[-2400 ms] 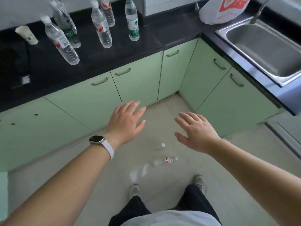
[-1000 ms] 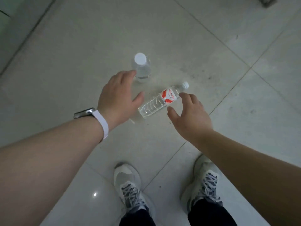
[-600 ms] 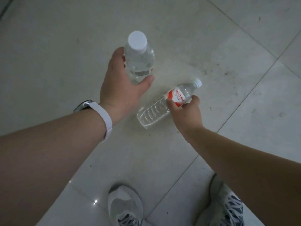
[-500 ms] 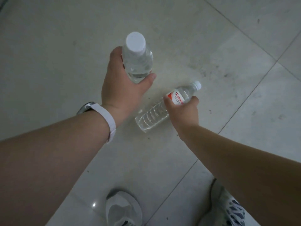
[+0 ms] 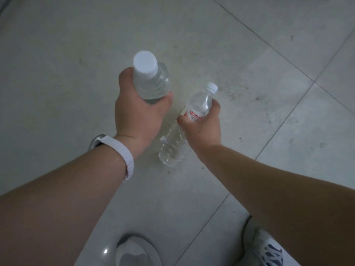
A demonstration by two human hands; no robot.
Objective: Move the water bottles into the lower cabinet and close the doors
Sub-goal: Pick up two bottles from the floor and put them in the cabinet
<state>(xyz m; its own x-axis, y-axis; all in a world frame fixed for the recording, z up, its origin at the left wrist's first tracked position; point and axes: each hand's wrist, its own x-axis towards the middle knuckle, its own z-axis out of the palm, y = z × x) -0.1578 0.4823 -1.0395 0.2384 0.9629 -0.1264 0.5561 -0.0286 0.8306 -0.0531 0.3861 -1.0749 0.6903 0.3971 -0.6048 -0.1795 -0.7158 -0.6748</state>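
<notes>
**Two hands, each gripping a water bottle above a tiled floor**

Seen from a head-worn camera looking straight down. Both bare forearms reach forward from the bottom corners toward the centre of the picture.

The left hand (image 5: 138,114) is closed around the body of a clear plastic water bottle with a wide white cap (image 5: 151,81). This bottle stands roughly upright, its cap pointing up toward the camera, so mostly the cap and shoulders show. A white strap with a watch (image 5: 117,150) circles the left wrist.

The right hand (image 5: 201,127) is closed around the middle of a second clear plastic water bottle with a red and white label and a small white cap (image 5: 194,116). This bottle is tilted: its cap points up and away, while its ribbed base angles down toward the floor below the hand. Whether the base touches the floor cannot be told.

The two bottles are near each other but apart, the capped one to the left.

Beneath lies a pale grey tiled floor (image 5: 269,93) with thin dark grout lines and scattered dirt specks. The toes of two light-coloured sneakers (image 5: 269,252) show at the bottom edge.
</notes>
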